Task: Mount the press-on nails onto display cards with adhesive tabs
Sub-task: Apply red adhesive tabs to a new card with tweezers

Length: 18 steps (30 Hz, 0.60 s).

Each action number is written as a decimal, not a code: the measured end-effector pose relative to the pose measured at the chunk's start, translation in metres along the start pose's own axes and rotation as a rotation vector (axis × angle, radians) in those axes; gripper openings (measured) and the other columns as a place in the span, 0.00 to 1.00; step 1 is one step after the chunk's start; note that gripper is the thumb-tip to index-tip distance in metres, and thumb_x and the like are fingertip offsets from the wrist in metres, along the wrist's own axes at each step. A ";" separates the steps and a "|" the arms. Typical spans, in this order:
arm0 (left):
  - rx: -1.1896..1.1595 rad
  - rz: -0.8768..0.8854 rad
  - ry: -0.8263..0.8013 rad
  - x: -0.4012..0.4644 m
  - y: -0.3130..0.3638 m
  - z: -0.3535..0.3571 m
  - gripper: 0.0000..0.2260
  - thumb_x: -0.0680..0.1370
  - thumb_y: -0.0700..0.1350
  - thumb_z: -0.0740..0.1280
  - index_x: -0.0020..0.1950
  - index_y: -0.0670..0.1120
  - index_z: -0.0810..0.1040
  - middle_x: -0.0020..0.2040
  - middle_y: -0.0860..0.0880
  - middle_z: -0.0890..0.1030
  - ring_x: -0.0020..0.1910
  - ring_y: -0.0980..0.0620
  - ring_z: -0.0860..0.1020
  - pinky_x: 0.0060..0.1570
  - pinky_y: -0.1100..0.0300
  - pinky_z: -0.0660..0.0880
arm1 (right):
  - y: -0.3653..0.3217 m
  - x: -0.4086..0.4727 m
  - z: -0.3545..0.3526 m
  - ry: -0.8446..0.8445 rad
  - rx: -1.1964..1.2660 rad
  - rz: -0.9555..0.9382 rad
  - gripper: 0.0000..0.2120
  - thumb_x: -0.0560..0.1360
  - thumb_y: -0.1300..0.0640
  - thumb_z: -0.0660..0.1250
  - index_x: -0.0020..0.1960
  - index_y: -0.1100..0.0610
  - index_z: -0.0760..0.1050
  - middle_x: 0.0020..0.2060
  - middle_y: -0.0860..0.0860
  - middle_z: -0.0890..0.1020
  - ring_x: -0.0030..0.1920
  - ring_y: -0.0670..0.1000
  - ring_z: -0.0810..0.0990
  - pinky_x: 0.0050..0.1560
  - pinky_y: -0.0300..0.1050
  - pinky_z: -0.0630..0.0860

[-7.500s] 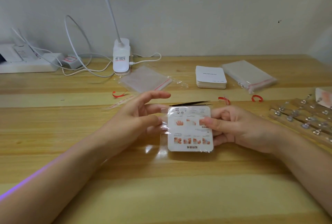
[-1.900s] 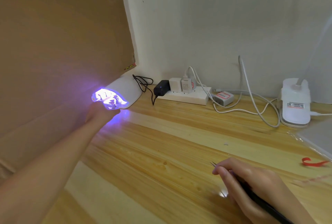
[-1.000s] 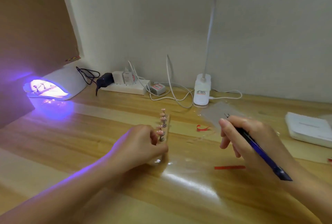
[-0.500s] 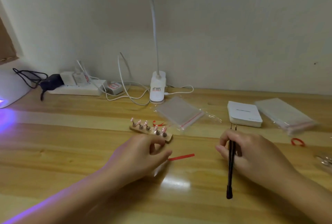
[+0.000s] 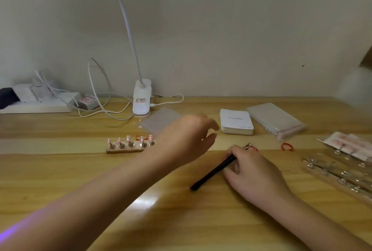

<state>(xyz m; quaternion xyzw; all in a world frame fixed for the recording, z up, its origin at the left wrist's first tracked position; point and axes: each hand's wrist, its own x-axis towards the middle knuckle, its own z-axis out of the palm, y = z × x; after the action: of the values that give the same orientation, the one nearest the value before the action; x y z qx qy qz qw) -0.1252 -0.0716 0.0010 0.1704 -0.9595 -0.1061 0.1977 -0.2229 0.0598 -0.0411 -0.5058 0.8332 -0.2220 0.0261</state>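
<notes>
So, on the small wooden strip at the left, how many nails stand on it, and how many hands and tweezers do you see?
Nails on the wooden strip: 5
Hands: 2 (left hand, right hand)
Black tweezers: 1
Total: 8

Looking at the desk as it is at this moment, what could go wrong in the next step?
1. The left hand reaches over the desk with its forearm just beside the wooden nail holder; it could knock the holder and loosen the upright nails.
2. The right hand holds the black tweezers low, tips pointing toward the left hand; a quick move might poke it.
</notes>
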 end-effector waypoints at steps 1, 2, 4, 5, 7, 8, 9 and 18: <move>0.025 0.040 -0.023 0.014 0.005 0.005 0.13 0.79 0.48 0.61 0.62 0.50 0.75 0.49 0.54 0.76 0.43 0.56 0.72 0.42 0.61 0.71 | 0.001 -0.002 0.001 0.019 -0.021 -0.012 0.03 0.74 0.48 0.60 0.48 0.44 0.70 0.29 0.45 0.73 0.30 0.44 0.71 0.27 0.37 0.62; 0.050 0.059 -0.061 0.026 0.010 0.011 0.14 0.79 0.48 0.61 0.64 0.50 0.74 0.57 0.53 0.75 0.48 0.54 0.75 0.46 0.58 0.73 | 0.001 -0.003 0.003 0.039 -0.041 -0.028 0.04 0.74 0.47 0.60 0.49 0.45 0.70 0.29 0.45 0.72 0.30 0.44 0.70 0.27 0.37 0.62; 0.119 0.072 -0.155 0.047 0.015 0.022 0.16 0.80 0.48 0.59 0.68 0.48 0.71 0.67 0.52 0.70 0.60 0.51 0.73 0.54 0.53 0.73 | 0.002 -0.006 0.005 0.069 -0.062 -0.054 0.06 0.75 0.47 0.59 0.50 0.46 0.70 0.27 0.44 0.71 0.29 0.43 0.68 0.27 0.37 0.63; 0.162 0.072 -0.199 0.056 0.015 0.027 0.17 0.80 0.49 0.59 0.69 0.47 0.69 0.69 0.50 0.68 0.63 0.50 0.71 0.57 0.52 0.72 | 0.003 -0.007 0.006 0.079 -0.059 -0.054 0.06 0.75 0.47 0.59 0.50 0.46 0.70 0.26 0.44 0.71 0.28 0.42 0.68 0.27 0.35 0.62; 0.237 0.059 -0.276 0.068 0.015 0.036 0.18 0.80 0.50 0.58 0.68 0.45 0.69 0.70 0.48 0.68 0.64 0.48 0.70 0.59 0.51 0.71 | 0.004 -0.006 0.006 0.096 -0.037 -0.030 0.06 0.74 0.47 0.59 0.50 0.45 0.71 0.26 0.43 0.70 0.27 0.40 0.66 0.27 0.32 0.59; 0.267 0.051 -0.306 0.072 0.014 0.038 0.17 0.80 0.50 0.57 0.67 0.44 0.70 0.68 0.47 0.70 0.64 0.47 0.71 0.60 0.50 0.71 | 0.005 -0.005 0.006 0.104 -0.021 -0.012 0.06 0.74 0.47 0.60 0.50 0.45 0.71 0.25 0.42 0.70 0.26 0.40 0.66 0.27 0.31 0.59; 0.290 0.046 -0.322 0.074 0.013 0.041 0.16 0.81 0.49 0.57 0.66 0.44 0.71 0.66 0.46 0.72 0.63 0.46 0.72 0.60 0.50 0.71 | 0.006 -0.005 0.006 0.107 -0.005 0.004 0.06 0.74 0.47 0.60 0.49 0.45 0.72 0.25 0.43 0.70 0.26 0.39 0.67 0.27 0.31 0.59; 0.267 0.104 -0.233 0.075 0.005 0.034 0.14 0.81 0.49 0.56 0.59 0.46 0.77 0.58 0.47 0.78 0.56 0.46 0.76 0.51 0.51 0.74 | 0.006 0.000 0.006 0.101 -0.009 0.031 0.11 0.74 0.46 0.59 0.55 0.45 0.72 0.32 0.45 0.76 0.39 0.48 0.77 0.37 0.41 0.69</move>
<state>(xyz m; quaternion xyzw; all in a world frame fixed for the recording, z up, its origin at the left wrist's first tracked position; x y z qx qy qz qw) -0.2053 -0.0901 -0.0030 0.1320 -0.9889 0.0134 0.0662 -0.2264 0.0601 -0.0487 -0.4810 0.8422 -0.2433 -0.0149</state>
